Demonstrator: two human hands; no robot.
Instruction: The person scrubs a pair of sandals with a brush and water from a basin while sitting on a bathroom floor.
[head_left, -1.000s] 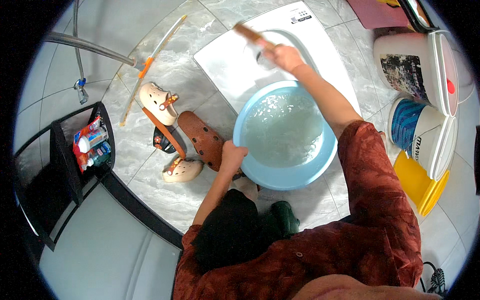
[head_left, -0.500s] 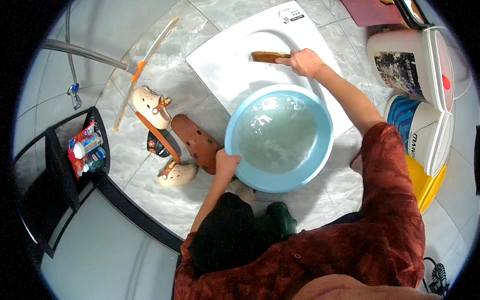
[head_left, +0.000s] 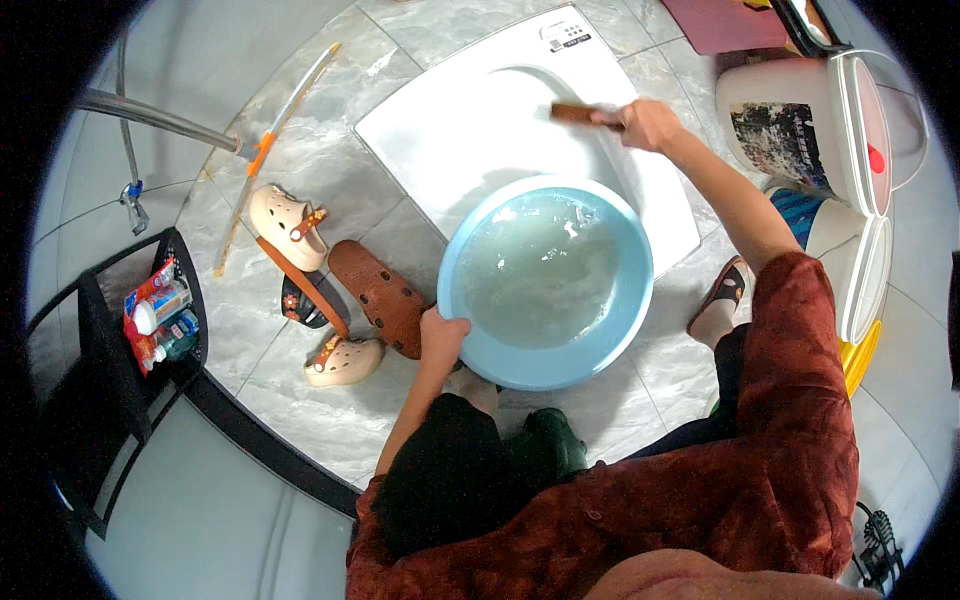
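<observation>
Brown brush [head_left: 577, 113] in right grip [head_left: 622, 120] (head leftward)

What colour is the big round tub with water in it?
The tub is light blue, seen best in the head view.

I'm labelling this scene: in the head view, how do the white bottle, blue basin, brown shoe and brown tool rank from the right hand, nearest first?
From the right hand:
1. Brown tool: held in it.
2. Blue basin: below, slightly left.
3. Brown shoe: left of the basin.
4. White bottle: far left, in the black rack.
</observation>
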